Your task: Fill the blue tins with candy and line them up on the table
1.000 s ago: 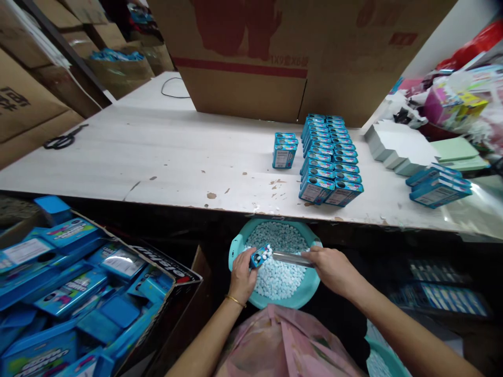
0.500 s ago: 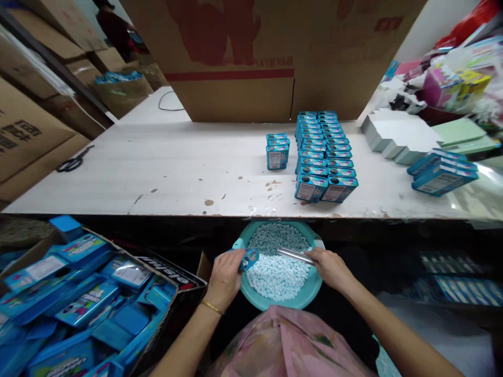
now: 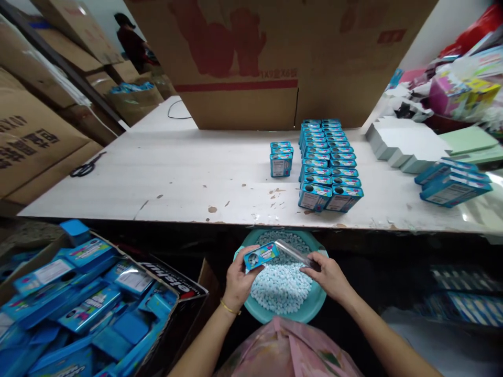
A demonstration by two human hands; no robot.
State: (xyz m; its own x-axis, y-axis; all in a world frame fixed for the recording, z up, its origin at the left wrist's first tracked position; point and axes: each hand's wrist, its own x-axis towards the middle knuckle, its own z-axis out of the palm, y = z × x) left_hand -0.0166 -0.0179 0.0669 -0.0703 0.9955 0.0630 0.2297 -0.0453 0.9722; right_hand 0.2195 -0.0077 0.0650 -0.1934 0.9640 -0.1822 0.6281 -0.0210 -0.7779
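In the head view my left hand (image 3: 238,277) is closed around a small blue candy box (image 3: 262,255), tilted so that its printed end with a round dark opening faces me. My right hand (image 3: 329,272) grips a shiny metal scoop (image 3: 293,253), whose far end reaches up close to the box. Both hands are over a turquoise basin (image 3: 302,315) on my lap side of the table. Pale blue and white candy pellets (image 3: 280,288) fill it. Whether the scoop holds pellets I cannot tell.
On the white table (image 3: 188,173) stand two rows of blue boxes (image 3: 331,167) and a short row (image 3: 281,159) beside them. A carton of blue boxes (image 3: 90,309) is at left. A big cardboard box (image 3: 243,104), scissors (image 3: 88,165) and white card stacks (image 3: 401,141) are behind.
My left hand has raised the candy box and turned its printed end towards me. The scoop's tip now lies close to the box. The view has shifted slightly.
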